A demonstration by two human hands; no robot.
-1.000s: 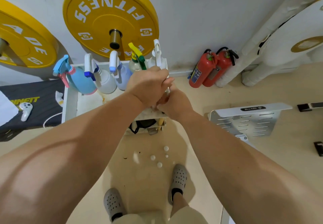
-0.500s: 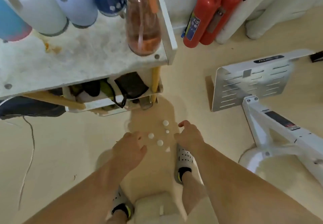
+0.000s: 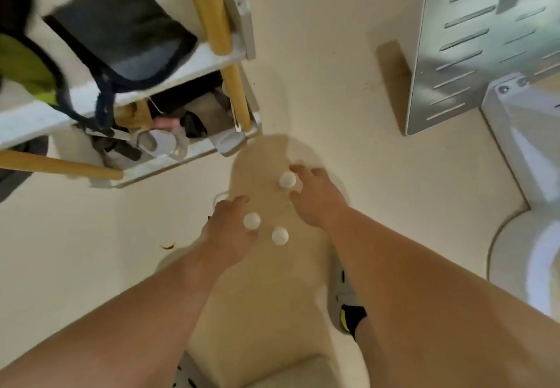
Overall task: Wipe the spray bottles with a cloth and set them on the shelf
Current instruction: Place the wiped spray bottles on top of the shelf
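Now at floor level: both hands over loose white balls, no bottle in sight

Evidently the wiping is not the step in hand. Nearest the camera, two bare forearms reach down and away from the body, and a grey perforated shoe (image 3: pixel 342 296) shows beneath the right one, well short of the shelf (image 3: pixel 209 54). Farther out, just in front of the shelf's bottom corner, three small white balls (image 3: pixel 279 236) lie on the floor (image 3: pixel 363 145). The left hand (image 3: pixel 227 233) hangs palm down with its fingers spread and loose. The nearer ball (image 3: pixel 251 221) sits against those fingers, but as far as the blur lets me judge, nothing is gripped. The right hand (image 3: pixel 318 202), a little closer to the shelf, is likewise spread wide, with the farthest ball (image 3: pixel 287 180) just at its fingertips and not enclosed.

Beyond the hands is the shelf itself: white boards on yellow posts (image 3: pixel 209 2), a dark bag (image 3: pixel 121 30) on one board and odds and ends crammed on the lowest. To the right of the shelf, well apart, stands a slotted metal plate (image 3: pixel 472 39). The spray bottles and any cloth are outside the frame, so I cannot say where they are.

I read this as a side errand, gathering the balls, rather than a wipe or a placement. The next move calls for each hand to close thumb and forefinger on a ball that rolls easily. That means a soft approach from above, then straightening up to find the bottles and cloth.
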